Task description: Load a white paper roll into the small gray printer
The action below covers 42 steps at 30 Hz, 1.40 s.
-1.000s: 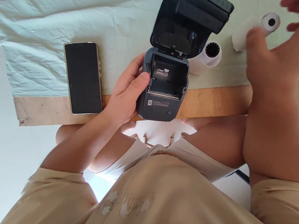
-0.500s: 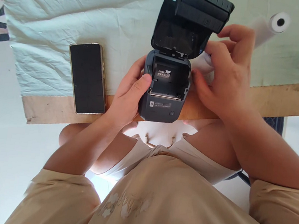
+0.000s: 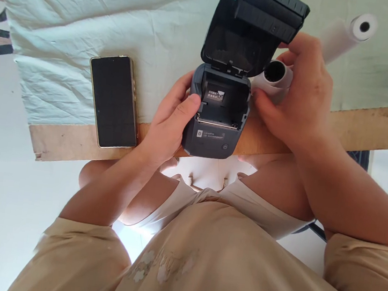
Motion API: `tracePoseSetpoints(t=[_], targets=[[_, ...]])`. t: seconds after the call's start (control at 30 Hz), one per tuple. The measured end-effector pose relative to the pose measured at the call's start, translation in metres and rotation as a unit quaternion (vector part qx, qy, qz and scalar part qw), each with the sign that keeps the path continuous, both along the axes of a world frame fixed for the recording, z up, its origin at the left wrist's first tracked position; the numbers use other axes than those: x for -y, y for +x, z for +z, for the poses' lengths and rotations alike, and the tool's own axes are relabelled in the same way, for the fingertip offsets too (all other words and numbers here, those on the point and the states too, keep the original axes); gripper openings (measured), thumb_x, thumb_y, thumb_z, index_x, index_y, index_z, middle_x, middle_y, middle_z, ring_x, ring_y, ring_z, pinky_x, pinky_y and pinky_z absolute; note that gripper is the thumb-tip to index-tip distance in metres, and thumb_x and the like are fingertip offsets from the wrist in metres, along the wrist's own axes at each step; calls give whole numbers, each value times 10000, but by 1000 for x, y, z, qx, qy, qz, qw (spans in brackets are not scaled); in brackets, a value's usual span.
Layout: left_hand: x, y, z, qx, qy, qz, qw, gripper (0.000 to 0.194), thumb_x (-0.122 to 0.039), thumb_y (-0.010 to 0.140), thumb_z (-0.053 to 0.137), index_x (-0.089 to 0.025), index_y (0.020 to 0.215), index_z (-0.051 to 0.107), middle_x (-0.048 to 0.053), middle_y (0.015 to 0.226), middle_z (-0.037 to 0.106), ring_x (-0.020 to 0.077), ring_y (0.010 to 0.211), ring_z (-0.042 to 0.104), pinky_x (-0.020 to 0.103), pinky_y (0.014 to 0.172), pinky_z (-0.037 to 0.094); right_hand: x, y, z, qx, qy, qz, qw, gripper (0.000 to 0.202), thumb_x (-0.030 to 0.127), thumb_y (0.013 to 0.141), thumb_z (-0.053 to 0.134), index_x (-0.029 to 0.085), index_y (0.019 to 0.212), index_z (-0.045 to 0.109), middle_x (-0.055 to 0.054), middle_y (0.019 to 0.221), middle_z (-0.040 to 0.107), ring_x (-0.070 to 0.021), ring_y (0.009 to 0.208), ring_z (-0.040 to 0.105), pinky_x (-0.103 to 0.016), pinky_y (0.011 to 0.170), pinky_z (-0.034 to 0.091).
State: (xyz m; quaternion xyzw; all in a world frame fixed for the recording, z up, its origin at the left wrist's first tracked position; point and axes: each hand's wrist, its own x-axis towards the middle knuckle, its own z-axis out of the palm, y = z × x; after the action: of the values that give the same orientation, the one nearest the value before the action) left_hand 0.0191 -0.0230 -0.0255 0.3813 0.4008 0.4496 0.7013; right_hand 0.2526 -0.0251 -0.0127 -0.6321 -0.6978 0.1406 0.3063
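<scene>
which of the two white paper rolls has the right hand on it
The white paper roll with the wide black core, right beside the open black printer; the right hand's fingers are around it. The other lies farther off, untouched.

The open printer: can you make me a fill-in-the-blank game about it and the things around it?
1. The hand that holds the printer is the person's ____ one.
2. The right hand is at a roll coloured ____.
3. Left of the printer, the phone lies partly on a pale green ____.

Missing words: left; white; cloth.
</scene>
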Motion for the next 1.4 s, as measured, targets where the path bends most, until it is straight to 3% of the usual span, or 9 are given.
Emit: tracePoseSetpoints(t=[0.17,0.37,0.47,0.6,0.7,0.9,1.07,1.23,1.4], targets=[[2,0,-3,10,17,20,1000,301,-434,1031,691,-275,1271,778,-5,1068,785,131,921,764,212,680,584,2,-2,11,-183,-10,-38,982,504,126,724,670,335,1169,561,-10,1241,675,-213,1104,671,-324,721,518],[-2,0,-7,33,21,16,999,284,-459,1010,716,-276,1217,784,-4,1073,790,156,1004,783,226,718,625,-7,-4,11,-458,-182,-84,866,421,315,680,621,289,1096,561,-4,903,608,-183,733,650,-290,484,444],[-2,0,-7,7,16,15,1000,351,-500,993,721,-274,1258,759,18,1116,802,228,1147,779,285,795,649,0,-5,17,-418,-135,-65,896,423,277,717,708,323,1112,563,10,1000,609,-164,811,676,-284,559,534],[-1,1,-5,24,9,7,1000,349,-505,996,727,-280,1260,762,14,1121,795,226,1143,780,297,799,639,15,-5,27,-218,52,17,975,302,265,891,682,389,1158,615,30,1311,600,-195,1071,718,-416,959,655],[-3,1,-10,30,30,6,999,326,-506,1013,702,-293,1250,773,1,1129,788,217,1215,742,304,878,635,18,-12,29,-141,140,112,974,289,335,887,708,389,1161,635,12,1147,717,-254,1134,731,-499,1038,633],[-11,-5,-30,42,118,-31,992,440,-646,940,716,-350,1259,785,-15,1072,799,263,1282,672,318,868,625,10,-34,22,-138,149,146,968,189,271,839,677,329,964,547,26,1013,758,-220,995,753,-453,872,659],[-3,-1,-16,16,62,-8,998,353,-553,984,707,-309,1234,760,-2,1090,782,229,1207,702,295,860,611,10,-35,15,-68,140,138,978,223,176,837,615,300,950,468,22,1123,749,-214,1080,733,-437,934,632],[-1,-1,-5,18,43,0,999,270,-458,1035,688,-294,1225,786,-13,1070,762,154,1004,736,259,835,609,11,-36,14,9,95,97,991,111,251,895,588,303,931,496,-6,1158,771,-236,1093,730,-468,963,620],[-2,-6,-7,11,52,-26,998,373,-508,1021,694,-282,1313,745,36,1205,798,251,1274,726,340,990,612,9,-37,12,-10,74,115,991,132,176,863,591,303,895,604,3,1242,778,-256,1218,735,-495,1012,613]])
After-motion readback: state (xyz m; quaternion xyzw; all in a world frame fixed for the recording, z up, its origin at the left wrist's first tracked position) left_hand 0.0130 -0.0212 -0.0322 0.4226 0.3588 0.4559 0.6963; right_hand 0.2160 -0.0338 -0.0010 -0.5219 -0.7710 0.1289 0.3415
